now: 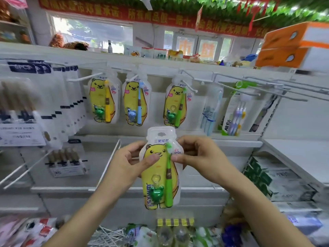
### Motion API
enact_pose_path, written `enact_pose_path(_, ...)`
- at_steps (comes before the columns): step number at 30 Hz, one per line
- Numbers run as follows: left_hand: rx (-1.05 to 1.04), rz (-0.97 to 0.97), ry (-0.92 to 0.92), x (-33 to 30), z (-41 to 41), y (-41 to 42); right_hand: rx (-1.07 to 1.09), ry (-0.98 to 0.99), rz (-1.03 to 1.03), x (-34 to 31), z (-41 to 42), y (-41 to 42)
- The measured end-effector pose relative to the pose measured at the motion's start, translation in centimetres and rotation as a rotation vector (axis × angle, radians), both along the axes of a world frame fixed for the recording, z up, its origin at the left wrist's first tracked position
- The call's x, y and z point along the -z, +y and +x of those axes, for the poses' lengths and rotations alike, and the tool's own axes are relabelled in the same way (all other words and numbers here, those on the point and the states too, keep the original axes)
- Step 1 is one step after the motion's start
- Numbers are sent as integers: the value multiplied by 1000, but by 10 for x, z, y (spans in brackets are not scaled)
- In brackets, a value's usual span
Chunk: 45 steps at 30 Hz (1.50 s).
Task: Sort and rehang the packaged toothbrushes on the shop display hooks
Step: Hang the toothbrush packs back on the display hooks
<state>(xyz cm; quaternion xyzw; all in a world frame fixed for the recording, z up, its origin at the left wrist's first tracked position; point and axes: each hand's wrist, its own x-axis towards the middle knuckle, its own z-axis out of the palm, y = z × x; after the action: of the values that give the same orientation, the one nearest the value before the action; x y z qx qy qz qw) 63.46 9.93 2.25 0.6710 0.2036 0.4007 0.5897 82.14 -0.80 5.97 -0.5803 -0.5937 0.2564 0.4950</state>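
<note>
I hold a packaged green toothbrush (160, 175) with a yellow bear card and a green frog toy upright in front of the display. My left hand (128, 163) grips its left edge with the thumb on the bear's face. My right hand (199, 155) pinches its right edge near the brush head. Three like packs hang on hooks above: a yellow brush pack (104, 100), a blue brush pack (136, 102) and a green brush pack (178, 104).
White hooks (194, 90) jut out from the panel. Adult toothbrush packs (233, 111) hang to the right, white carded packs (58, 104) to the left. Orange boxes (292, 45) sit on the top shelf. Loose goods fill the bin (160, 234) below.
</note>
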Motion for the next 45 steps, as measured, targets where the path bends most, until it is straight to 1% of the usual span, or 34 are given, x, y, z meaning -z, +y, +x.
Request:
enact_pose_path(4,139,-34,62,11,17,-18,70,58,154,-13,22,-21)
enact_pose_path(6,176,-30,53,19,23,-27,93,96,206,-18,29,-28)
enact_pose_path(13,151,-14,-3,30,28,-38,114,80,281,-25,32,-35)
enact_pose_path(21,122,46,-58,10,29,-30,120,92,368,-38,28,-24)
enact_pose_path(25,112,32,-75,4,34,-24,141,79,373,-40,32,-17)
enact_pose_path(31,99,48,-35,2,46,-13,171,79,373,-40,43,-6)
enact_pose_path(37,90,41,-37,3,58,-2,187,54,396,-41,51,4)
enact_pose_path(42,79,32,-26,4,76,16,198,79,354,-40,66,27)
enact_pose_path(45,58,22,-24,6,90,33,211,60,335,-41,77,46)
